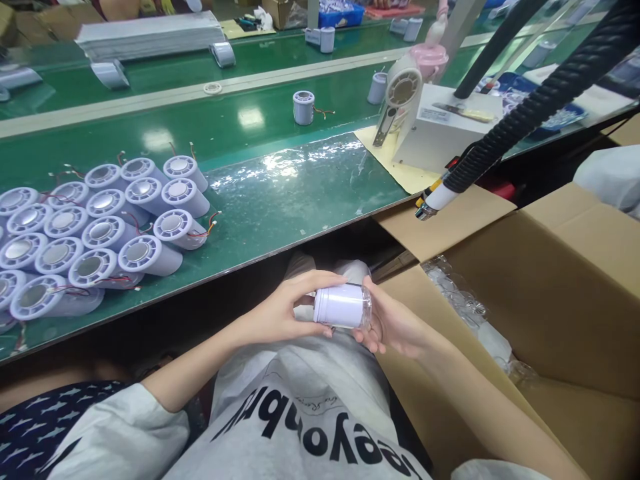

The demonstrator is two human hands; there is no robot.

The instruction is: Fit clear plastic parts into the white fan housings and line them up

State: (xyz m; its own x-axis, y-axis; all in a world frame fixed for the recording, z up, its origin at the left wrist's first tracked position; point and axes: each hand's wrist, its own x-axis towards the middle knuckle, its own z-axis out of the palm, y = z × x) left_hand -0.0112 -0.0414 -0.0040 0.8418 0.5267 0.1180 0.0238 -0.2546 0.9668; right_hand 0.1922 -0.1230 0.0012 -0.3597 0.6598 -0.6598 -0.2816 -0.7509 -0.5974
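Note:
Above my lap, just off the bench edge, I hold a pale lavender cylindrical housing (340, 307) lying on its side. My left hand (287, 310) grips its left end, thumb and fingers on opposite sides. At the right end sits a clear plastic cap (367, 308), and my right hand (387, 320) has its fingers closed around that end. Whether the cap is fully seated I cannot tell. To the left on the green bench (280, 193) stand several similar lavender cylinders (103, 231) with round grilled tops and thin coloured wires.
An open cardboard box (565, 293) at my right contains clear plastic caps (457, 293). A black corrugated hose (530, 107) with a metal tip hangs over it. Behind stand a white machine box (430, 127), a handheld fan (403, 90) and a lone wired cylinder (303, 109) on the belt.

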